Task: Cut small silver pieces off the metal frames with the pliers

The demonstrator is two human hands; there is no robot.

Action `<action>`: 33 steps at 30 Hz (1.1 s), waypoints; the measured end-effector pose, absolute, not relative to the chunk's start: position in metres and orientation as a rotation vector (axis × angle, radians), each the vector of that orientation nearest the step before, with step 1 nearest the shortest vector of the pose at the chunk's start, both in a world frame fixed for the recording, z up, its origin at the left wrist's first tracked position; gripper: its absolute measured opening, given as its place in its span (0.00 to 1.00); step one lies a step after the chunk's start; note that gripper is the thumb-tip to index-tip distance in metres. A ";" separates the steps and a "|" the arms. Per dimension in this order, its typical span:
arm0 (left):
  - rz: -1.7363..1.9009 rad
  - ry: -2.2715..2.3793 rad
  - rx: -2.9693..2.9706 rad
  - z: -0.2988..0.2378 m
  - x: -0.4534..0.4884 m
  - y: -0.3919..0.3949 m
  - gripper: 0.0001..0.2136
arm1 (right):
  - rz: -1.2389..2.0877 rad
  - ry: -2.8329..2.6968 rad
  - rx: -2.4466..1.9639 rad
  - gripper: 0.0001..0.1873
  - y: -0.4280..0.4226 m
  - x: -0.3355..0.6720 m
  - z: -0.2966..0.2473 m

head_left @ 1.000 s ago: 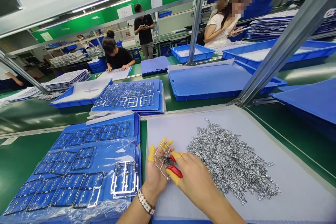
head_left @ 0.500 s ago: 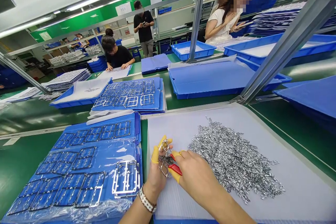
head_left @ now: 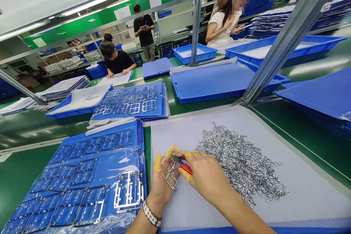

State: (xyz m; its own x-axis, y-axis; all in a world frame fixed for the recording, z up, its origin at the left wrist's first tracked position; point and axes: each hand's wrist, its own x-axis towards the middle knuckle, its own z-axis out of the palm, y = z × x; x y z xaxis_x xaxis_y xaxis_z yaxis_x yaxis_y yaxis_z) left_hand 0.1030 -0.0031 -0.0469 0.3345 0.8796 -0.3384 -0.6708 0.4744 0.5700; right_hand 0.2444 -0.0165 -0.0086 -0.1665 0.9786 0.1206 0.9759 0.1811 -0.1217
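Note:
My left hand (head_left: 161, 184), with yellow finger cots, is closed on a small metal frame (head_left: 168, 172) held over the white sheet (head_left: 301, 197). My right hand (head_left: 207, 179), also with yellow cots, grips red-handled cutters (head_left: 184, 166) whose tip meets the top of the frame. A pile of small silver cut parts (head_left: 241, 164) lies on the sheet just right of my hands. Left of them, a blue tray (head_left: 82, 175) under clear plastic holds several metal frames, with one bright frame (head_left: 128, 192) nearest my left wrist.
More blue trays with frames (head_left: 131, 102) and empty blue trays (head_left: 219, 80) lie across the green bench. A slanted metal post (head_left: 276, 47) rises at right. Three people work or stand beyond, one seated in black (head_left: 116, 60).
The frame has turned in my left hand, and the cutters have shifted up to its top end. The view has drifted slightly right.

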 end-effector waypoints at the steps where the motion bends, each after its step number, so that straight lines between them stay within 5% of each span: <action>1: 1.040 0.669 0.363 -0.048 0.103 -0.003 0.28 | 0.034 -2.278 -1.912 0.09 -0.016 0.244 -0.008; 33: 1.066 0.735 0.527 -0.058 0.101 -0.006 0.26 | 0.165 -2.271 -1.939 0.10 -0.014 0.242 -0.006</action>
State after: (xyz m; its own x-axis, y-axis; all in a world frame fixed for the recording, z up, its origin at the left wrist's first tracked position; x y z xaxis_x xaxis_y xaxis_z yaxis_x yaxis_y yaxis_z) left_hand 0.1013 -0.0059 -0.0579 0.2899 0.9152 -0.2799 -0.5866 0.4010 0.7036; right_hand 0.2416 -0.0140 -0.0063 -0.1527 0.9873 0.0430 0.9708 0.1581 -0.1807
